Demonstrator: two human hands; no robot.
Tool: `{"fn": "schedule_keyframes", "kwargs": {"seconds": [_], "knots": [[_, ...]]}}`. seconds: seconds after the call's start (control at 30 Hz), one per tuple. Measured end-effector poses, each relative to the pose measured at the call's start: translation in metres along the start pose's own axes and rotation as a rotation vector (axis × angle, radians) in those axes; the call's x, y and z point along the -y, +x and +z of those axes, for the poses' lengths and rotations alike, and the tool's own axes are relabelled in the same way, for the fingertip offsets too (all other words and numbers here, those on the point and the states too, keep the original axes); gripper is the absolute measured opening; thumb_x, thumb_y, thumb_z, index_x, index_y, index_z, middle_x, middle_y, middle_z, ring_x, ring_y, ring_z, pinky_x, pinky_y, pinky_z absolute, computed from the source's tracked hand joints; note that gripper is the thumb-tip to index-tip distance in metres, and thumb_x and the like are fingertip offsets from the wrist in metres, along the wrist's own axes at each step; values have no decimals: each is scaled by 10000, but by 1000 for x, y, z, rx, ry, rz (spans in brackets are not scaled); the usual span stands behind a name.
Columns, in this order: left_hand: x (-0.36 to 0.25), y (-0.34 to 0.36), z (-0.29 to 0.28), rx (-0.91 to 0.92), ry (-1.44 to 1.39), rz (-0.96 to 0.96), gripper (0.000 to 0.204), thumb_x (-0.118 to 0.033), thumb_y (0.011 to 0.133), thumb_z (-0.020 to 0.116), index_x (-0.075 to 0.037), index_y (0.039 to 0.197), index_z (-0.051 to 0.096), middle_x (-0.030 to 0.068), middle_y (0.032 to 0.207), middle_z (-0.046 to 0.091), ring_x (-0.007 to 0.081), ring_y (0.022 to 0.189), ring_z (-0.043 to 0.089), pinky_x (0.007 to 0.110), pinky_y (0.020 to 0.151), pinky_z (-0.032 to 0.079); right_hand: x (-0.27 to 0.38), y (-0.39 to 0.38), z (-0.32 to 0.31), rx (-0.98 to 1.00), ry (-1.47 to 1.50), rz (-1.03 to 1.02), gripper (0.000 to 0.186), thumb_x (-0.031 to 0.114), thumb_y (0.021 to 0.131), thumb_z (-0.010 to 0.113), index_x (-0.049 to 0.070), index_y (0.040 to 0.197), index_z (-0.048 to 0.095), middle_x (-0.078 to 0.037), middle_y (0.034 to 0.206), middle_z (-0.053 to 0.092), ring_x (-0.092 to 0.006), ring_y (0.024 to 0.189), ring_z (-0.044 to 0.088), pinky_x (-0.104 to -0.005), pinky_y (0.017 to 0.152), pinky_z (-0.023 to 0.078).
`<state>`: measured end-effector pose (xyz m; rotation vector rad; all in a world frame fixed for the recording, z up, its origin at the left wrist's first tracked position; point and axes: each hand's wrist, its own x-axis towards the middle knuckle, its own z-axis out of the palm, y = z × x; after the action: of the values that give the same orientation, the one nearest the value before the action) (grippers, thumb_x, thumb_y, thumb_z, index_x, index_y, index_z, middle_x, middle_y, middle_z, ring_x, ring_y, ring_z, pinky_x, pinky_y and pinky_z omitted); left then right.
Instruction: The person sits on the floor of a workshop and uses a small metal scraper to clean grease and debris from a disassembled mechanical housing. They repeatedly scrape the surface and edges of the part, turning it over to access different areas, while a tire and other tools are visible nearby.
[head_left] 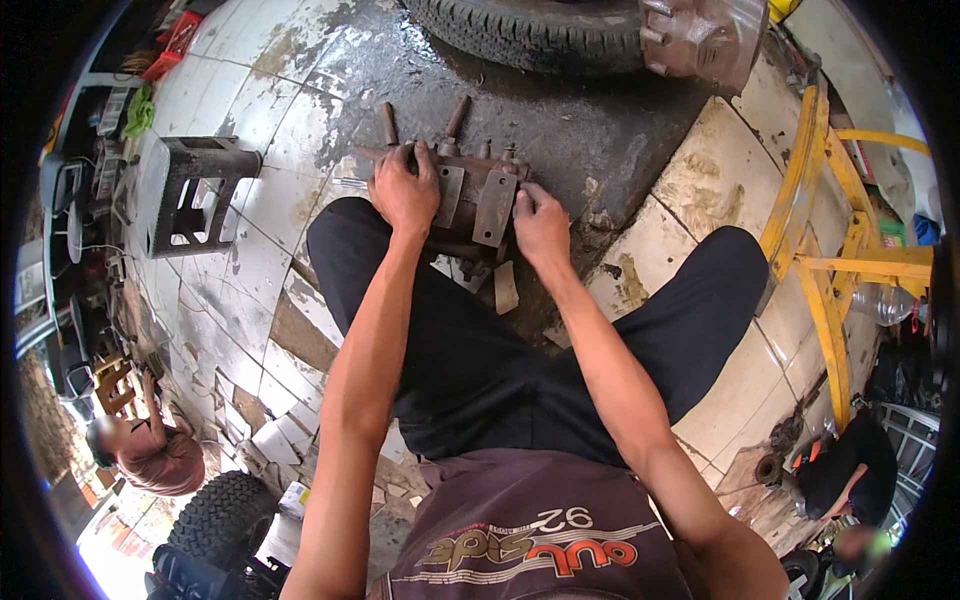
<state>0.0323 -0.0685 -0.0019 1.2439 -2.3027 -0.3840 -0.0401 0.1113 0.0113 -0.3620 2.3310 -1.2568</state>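
Observation:
A dark, greasy metal assembly [468, 200] lies on the floor between my knees, with upright pins and studs along its far side. Two flat plates with holes [494, 208] lie across its top. My left hand [406, 189] is closed on its left end, beside the left plate, with fingertips partly hidden. At the right end, my right hand [541, 225] has its fingers curled against the assembly's edge, near the right plate.
Ahead are a tire [520, 30] and a rusty casting [700, 40]. A black stool [170, 200] stands left, a yellow metal frame [810, 260] right. One person [160, 450] crouches at lower left, another [850, 470] at lower right. A knobby tire [225, 515] sits behind me.

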Motion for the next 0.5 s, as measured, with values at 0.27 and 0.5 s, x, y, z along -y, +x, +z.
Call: {"fn": "schedule_keyframes", "kwargs": {"seconds": [0.27, 0.5], "knots": [[-2, 4, -4, 8, -12, -12, 392, -419, 944, 569, -69, 1014, 730, 168, 982, 698, 366, 994, 627, 466, 887, 448, 9, -6, 4, -35, -21, -26, 309, 204, 995, 488, 4, 1185, 628, -270, 1004, 677, -459, 984, 629, -505, 819, 506], [-4, 0, -6, 23, 8, -26, 345, -354, 931, 593, -38, 971, 726, 126, 999, 704, 324, 1020, 617, 445, 907, 419, 1, 3, 9, -63, -101, -114, 279, 184, 994, 489, 19, 1168, 632, -259, 956, 682, -462, 919, 643, -527, 761, 505]]}}
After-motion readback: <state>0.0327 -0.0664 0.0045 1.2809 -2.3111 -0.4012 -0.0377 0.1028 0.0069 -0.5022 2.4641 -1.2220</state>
